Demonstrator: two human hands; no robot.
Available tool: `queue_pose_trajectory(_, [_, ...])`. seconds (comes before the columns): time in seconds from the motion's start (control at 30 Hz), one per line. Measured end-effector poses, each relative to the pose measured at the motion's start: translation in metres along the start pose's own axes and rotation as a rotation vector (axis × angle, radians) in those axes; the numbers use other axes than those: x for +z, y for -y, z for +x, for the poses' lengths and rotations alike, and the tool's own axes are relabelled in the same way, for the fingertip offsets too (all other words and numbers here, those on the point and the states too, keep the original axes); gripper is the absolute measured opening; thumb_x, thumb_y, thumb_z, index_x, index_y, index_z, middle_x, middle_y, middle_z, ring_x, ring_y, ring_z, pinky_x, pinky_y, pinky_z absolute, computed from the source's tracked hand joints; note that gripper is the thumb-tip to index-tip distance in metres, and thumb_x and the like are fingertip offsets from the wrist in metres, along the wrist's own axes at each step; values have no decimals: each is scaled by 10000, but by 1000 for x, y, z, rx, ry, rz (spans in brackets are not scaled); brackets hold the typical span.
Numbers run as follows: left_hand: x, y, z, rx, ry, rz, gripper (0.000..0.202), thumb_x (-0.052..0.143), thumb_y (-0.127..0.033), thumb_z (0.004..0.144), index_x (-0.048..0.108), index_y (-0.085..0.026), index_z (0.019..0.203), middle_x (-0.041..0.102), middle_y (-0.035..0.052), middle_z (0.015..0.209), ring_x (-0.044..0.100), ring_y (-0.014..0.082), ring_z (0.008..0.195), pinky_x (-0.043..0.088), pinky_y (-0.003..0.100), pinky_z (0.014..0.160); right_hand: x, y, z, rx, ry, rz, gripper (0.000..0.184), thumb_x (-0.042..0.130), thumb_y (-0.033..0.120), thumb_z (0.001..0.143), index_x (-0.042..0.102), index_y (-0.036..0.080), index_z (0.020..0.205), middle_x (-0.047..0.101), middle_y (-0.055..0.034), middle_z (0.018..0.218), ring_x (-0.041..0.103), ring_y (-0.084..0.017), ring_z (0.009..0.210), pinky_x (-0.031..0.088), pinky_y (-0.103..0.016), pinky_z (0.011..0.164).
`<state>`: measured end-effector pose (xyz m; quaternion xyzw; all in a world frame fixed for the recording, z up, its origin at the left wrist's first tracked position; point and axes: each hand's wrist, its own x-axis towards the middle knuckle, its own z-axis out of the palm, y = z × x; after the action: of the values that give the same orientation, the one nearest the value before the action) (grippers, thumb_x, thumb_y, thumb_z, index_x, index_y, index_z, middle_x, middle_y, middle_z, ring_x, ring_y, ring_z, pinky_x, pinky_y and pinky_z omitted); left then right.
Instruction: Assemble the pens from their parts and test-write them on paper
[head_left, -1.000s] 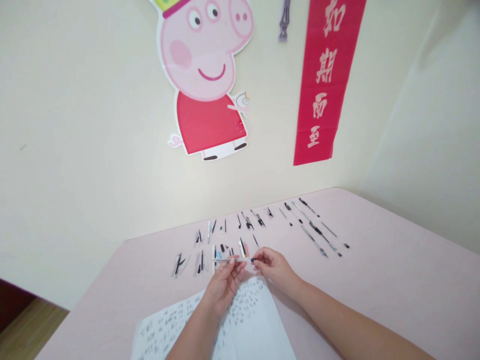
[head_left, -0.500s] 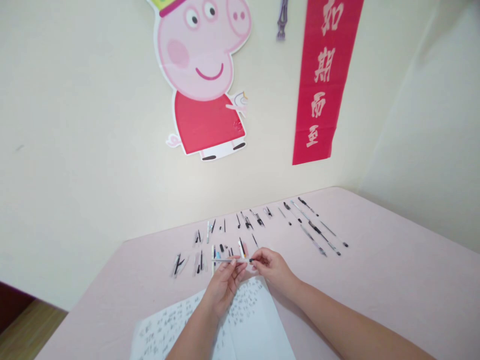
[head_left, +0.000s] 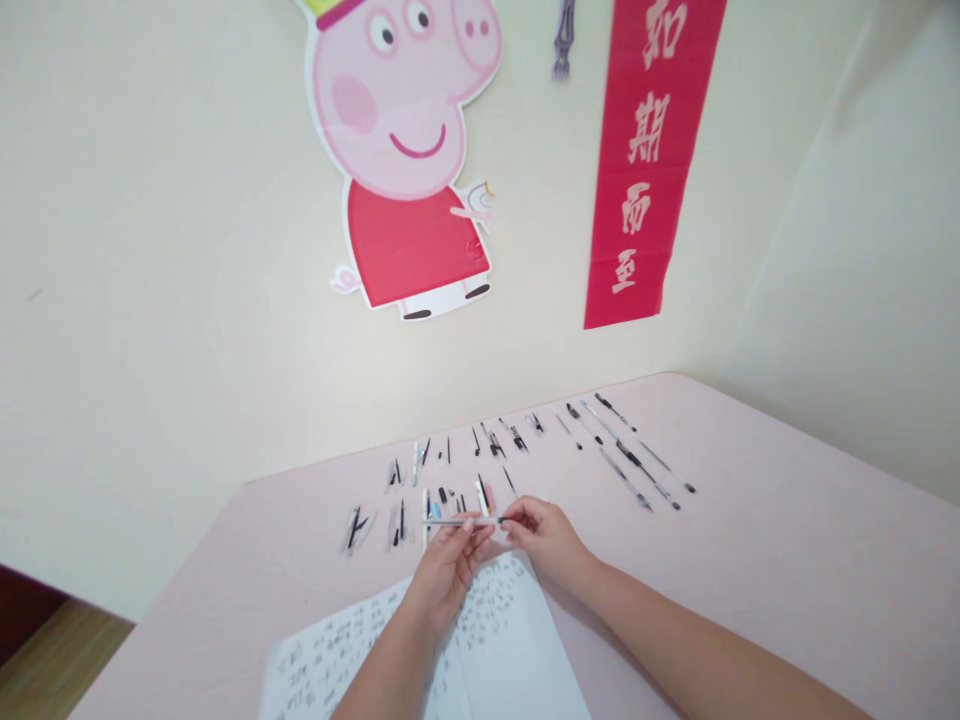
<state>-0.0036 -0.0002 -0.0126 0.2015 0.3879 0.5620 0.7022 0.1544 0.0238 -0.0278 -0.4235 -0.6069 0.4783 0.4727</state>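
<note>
L hand [head_left: 451, 562], R hand [head_left: 546, 532] close tog., pinching pen [head_left: 445, 522] horiz.

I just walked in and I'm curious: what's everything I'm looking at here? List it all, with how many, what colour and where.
Pig cutout: 1, pink and red with white edging, on the wall
Banner: 1, red with pale characters, on the wall, right of the pig
Hanging strip: 1, purplish, between pig and banner
Wall: at least 1, off-white, behind the table
Table: 1, pale pink, below the wall
Loose pens and pen parts: many, too small to count surely, mostly black, clear or white, across the table's far part
Written paper: at least 1 sheet, white with dark writing, near edge
Floor: 1, brown, lower left corner
Held pen: 1, greyish with a dark end, between the hands
Hands: 2, bare, above the paper's top edge
</note>
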Motion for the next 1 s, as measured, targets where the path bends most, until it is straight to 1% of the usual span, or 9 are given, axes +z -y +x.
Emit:
queue_pose_trajectory(0.2, [3, 1, -2, 75, 9, 46, 98, 651, -115, 737, 620, -100, 829, 701, 82, 759, 674, 142, 725, 539, 211, 684, 0, 5, 0, 20, 1, 13, 61, 574, 228, 698, 599, 173, 699, 608, 6, 624, 564, -123, 572, 451, -241, 551])
queue_pose_trajectory(0.43, [3, 1, -3, 120, 32, 82, 201, 730, -186, 659, 639, -109, 820, 704, 75, 782, 666, 153, 756, 517, 237, 744, -1, 5, 0, 41, 28, 34, 110, 577, 285, 720, 593, 179, 695, 599, 13, 602, 564, -127, 564, 439, -239, 543])
queue_pose_trajectory(0.73, [-3, 3, -1, 127, 74, 116, 198, 709, -190, 686, 634, -120, 855, 713, 82, 818, 666, 153, 794, 510, 248, 769, -2, 5, -1, -6, 75, -52, 232, 505, 371, 800, 542, 182, 671, 576, 12, 585, 519, -117, 528, 401, -231, 530])
queue_pose_trajectory(0.87, [-1, 2, -2, 130, 61, 113, 195, 712, -195, 684, 635, -122, 847, 712, 70, 791, 666, 140, 767, 515, 229, 745, 0, 8, -1, -6, 98, -47, 310, 473, 445, 816, 503, 187, 646, 526, 27, 549, 489, -107, 497, 389, -225, 507])
queue_pose_trajectory(1.0, [0, 1, -3, 142, 48, 102, 189, 717, -195, 677, 640, -121, 833, 707, 59, 776, 666, 140, 756, 519, 227, 741, 5, 8, 1, 78, 114, 11, 409, 435, 557, 800, 473, 187, 628, 487, 39, 518, 459, -92, 446, 378, -216, 460])
